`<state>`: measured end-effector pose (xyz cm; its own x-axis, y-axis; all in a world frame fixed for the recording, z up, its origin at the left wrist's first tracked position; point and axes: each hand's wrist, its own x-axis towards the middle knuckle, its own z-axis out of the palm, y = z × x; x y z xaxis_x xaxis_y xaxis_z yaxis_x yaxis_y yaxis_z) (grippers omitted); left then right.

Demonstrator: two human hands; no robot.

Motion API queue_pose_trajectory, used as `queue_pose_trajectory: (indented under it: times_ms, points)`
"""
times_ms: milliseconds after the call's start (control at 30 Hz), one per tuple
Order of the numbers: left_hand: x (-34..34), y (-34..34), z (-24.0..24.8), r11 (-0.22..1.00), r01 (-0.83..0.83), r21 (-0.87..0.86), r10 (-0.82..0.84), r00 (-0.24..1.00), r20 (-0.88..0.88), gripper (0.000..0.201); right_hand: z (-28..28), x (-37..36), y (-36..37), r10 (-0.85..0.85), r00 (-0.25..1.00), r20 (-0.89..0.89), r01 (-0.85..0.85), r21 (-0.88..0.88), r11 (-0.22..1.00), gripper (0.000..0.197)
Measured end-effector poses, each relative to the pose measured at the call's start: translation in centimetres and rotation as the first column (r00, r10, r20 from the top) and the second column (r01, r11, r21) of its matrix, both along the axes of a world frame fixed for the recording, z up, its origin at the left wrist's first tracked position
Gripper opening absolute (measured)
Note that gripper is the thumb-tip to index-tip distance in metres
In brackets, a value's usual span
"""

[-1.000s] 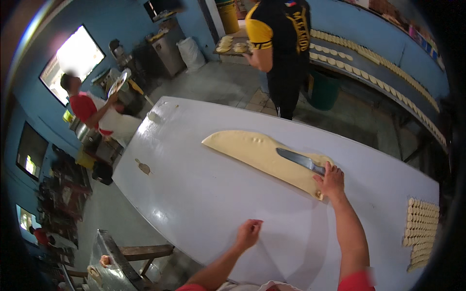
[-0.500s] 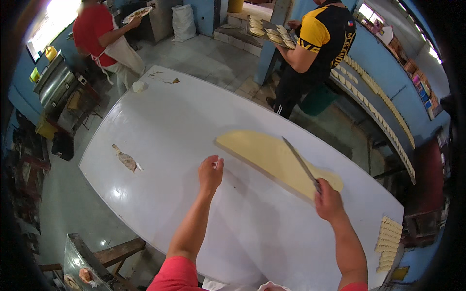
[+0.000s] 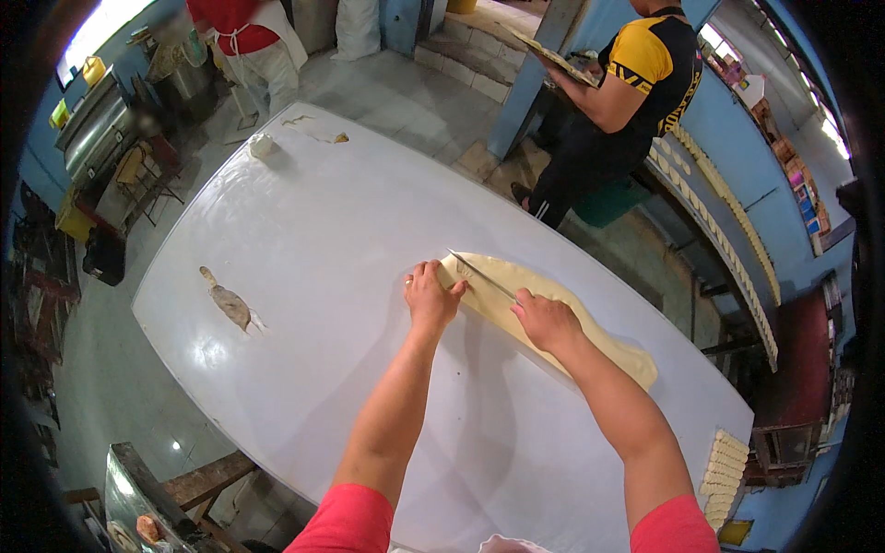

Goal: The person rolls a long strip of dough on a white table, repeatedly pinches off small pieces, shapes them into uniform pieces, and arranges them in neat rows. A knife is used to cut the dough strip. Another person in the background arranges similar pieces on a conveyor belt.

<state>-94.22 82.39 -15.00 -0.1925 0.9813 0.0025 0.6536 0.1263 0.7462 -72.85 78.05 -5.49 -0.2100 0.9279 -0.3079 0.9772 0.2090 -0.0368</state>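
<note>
A long, pale yellow sheet of dough [image 3: 581,323] lies slantwise on the white table [image 3: 323,369]. My right hand [image 3: 547,320] is closed round the handle of a knife [image 3: 489,279]. The narrow blade points up and left, lying over the dough near its left end. At that same end, my left hand [image 3: 433,293] grips the dough's edge, thumb apart from the curled fingers. The knife tip reaches just beyond my left fingertips. Part of the handle is hidden in my right hand.
Rows of small shaped dough pieces [image 3: 726,465] sit at the table's right corner. A small dough lump [image 3: 263,146] rests at the far left corner. Across the table, a person in a black and yellow shirt [image 3: 645,64] holds a tray [image 3: 553,57]. Another person in red [image 3: 235,28] stands far left.
My right hand has swung the knife leftward to the dough's left end. My left hand has moved up and right onto the dough. The co-worker's tray has tilted.
</note>
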Motion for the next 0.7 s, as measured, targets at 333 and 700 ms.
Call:
queue_pose_trajectory:
  times_ms: [333, 700]
  points:
    - [-0.2, -1.4, -1.0, 0.994, -0.108, 0.025, 0.109, 0.992, -0.061, 0.059, 0.3, 0.4, 0.0, 0.017, 0.999, -0.042, -0.018, -0.015, 1.0, 0.03]
    - [16.7, -14.1, 4.8, 0.875, 0.465, 0.135, -0.381, 0.834, -0.398, 0.066, 2.0, 13.6, -10.8, -0.025, 0.999, -0.039, 0.026, 0.014, 1.0, 0.025]
